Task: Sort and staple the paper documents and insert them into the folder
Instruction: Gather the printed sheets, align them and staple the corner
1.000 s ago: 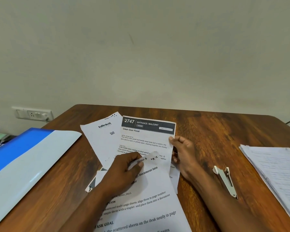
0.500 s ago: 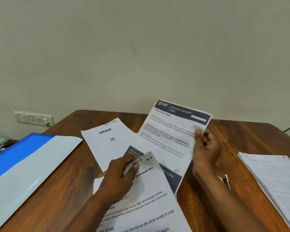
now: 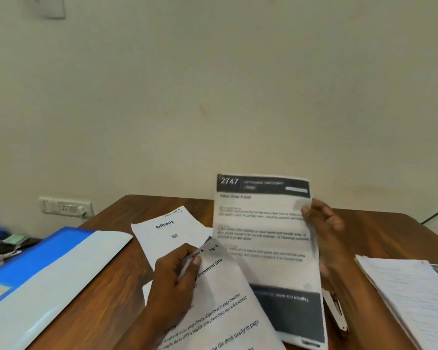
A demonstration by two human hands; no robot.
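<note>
Since a second ago the right hand [image 3: 321, 223] has lifted the sheet headed "2747" [image 3: 263, 223] off the pile and raised it upright, so that its dark header now stands against the wall [image 3: 213, 84] rather than lying flat on the tabletop [image 3: 116, 286]. The hand grips the sheet at its right edge, thumb on the printed face and fingers behind; the print is blurred. The left hand [image 3: 173, 279] has stayed where it was, pinching the top corner of the instruction sheet [image 3: 223, 311], which lies slanted at the near edge and partly overlaps the bottom of the raised sheet. Beyond the left hand lies a white sheet printed "blinkit" [image 3: 167, 231], flat on the tabletop. The blue folder [image 3: 48, 269] lies open on the left, its pale inner flap turned up. The stapler [image 3: 335, 311] lies on the wood just right of the raised sheet, partly hidden by it. A stack of papers [image 3: 410, 294] sits at the right edge, well apart from the folder. A wall socket [image 3: 66, 207] shows on the left, behind the tabletop.
</note>
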